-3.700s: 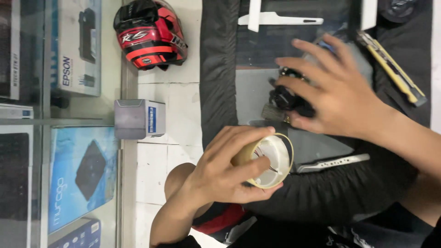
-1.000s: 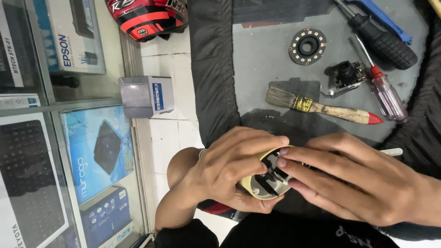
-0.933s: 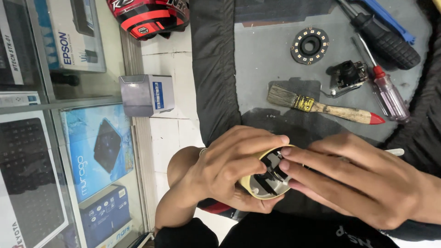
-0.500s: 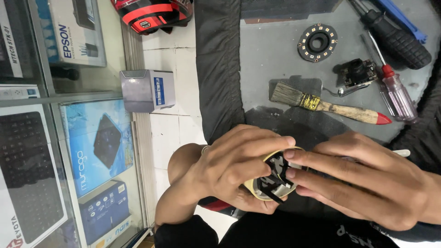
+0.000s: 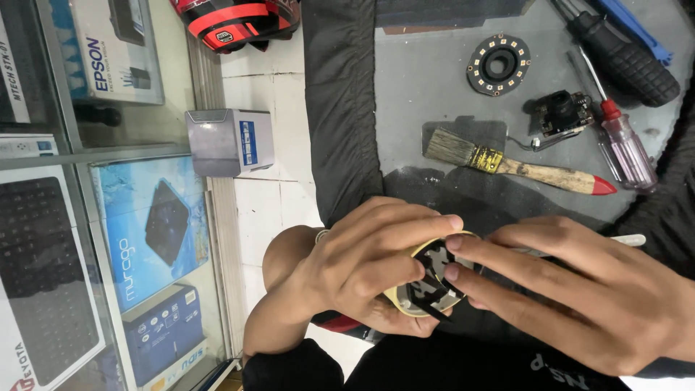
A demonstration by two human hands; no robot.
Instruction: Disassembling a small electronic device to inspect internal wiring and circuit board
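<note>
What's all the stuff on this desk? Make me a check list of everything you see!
Surface: grey mat over dark cloth, tools lying on it.
Job's things: round cream housing with dark parts inside, held between both hands.
Clutter: paintbrush with a red-tipped wooden handle; red-handled screwdriver; black-handled screwdriver; ring of small lights; small black camera module.
Grippers: left hand cups the housing; right hand has fingertips on its dark insides.
Cables: thin black strip hangs from the housing.
Surroundings: glass cabinet of boxed goods, small grey box, red and black helmet, white tiled floor.
</note>
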